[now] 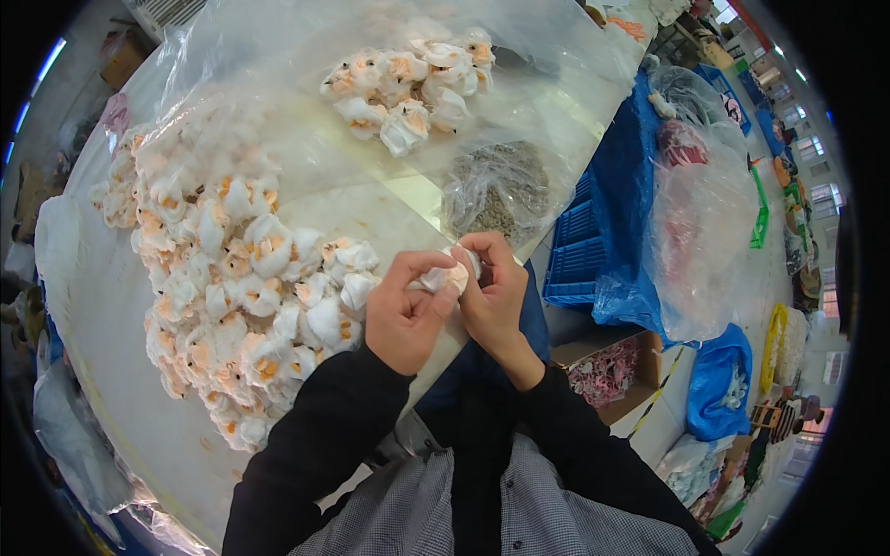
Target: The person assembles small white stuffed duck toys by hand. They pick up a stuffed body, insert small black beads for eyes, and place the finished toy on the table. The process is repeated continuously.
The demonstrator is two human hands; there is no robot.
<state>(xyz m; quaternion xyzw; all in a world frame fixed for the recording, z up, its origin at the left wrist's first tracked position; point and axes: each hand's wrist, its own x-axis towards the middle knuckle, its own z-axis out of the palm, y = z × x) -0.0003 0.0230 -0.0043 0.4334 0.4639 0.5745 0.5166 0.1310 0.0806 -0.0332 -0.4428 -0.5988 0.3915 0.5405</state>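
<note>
Between my two hands, over the table's near right edge, is a small white-and-peach plush piece (449, 277). My left hand (408, 306) pinches it with thumb and fingers from the left. On the other side my right hand (496, 292) grips the same piece, fingers curled at its upper edge. Its details are mostly covered by my fingers. Left of my hands lies a big heap of similar white plush pieces (269, 243) with peach and orange patches. Farther off, a smaller group of them (405, 128) rests on clear plastic sheeting.
A clear bag of grey-brown material (501, 190) lies on the table (371, 208) just beyond my hands. To the right stand a blue crate (570, 255), a large clear plastic bag (705, 241), a cardboard box of pink pieces (607, 371) and a blue bag (718, 394).
</note>
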